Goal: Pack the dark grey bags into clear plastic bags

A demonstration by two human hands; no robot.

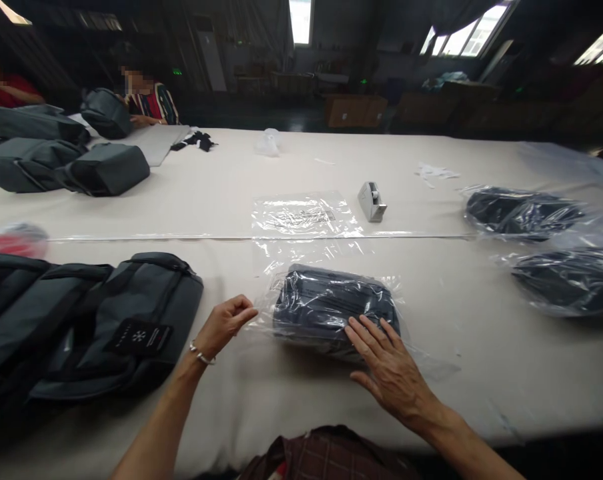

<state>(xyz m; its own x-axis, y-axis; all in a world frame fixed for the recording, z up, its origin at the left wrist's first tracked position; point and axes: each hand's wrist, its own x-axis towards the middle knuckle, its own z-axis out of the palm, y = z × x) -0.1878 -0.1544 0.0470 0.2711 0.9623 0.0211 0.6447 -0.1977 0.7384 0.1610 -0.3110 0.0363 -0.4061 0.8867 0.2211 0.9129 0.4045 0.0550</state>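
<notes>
A dark bag point(326, 303) wrapped in clear plastic lies on the table in front of me. My left hand point(227, 323), with a bracelet at the wrist, is pinched closed on the left edge of the clear plastic bag point(264, 310). On the right, my right hand point(389, 367) lies flat with its fingers spread over the near right part of the wrapped bag. Just beyond it, a flat clear plastic bag point(304, 217) with printed text rests on the table.
Several grey backpacks point(146, 300) lie at the left. A tape dispenser point(372, 202) stands beyond the wrapped bag. Two plastic-wrapped bags point(571, 280) are at the right. More grey bags point(106, 170) and two people point(154, 103) are at the far left.
</notes>
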